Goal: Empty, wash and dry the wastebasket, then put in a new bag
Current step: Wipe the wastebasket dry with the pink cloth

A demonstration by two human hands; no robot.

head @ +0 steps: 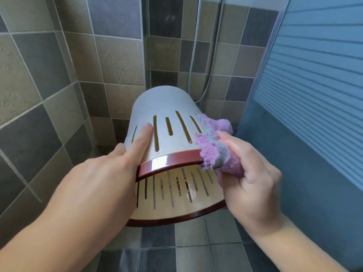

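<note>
A cream wastebasket (167,107) with vertical slots and a dark red rim is held in the air, lying on its side with the open mouth toward me and the base pointing away. My left hand (106,173) grips it at the rim on the left, the index finger stretched along the outer wall. My right hand (253,173) is closed on a purple and grey cloth (216,150), which presses against the basket's right side near the rim. The inside of the basket looks empty.
Tiled walls in grey and beige stand left and ahead. A metal shower hose (212,55) hangs on the far wall. A blue striped glass panel (314,95) stands close on the right. Tiled floor (176,252) lies below.
</note>
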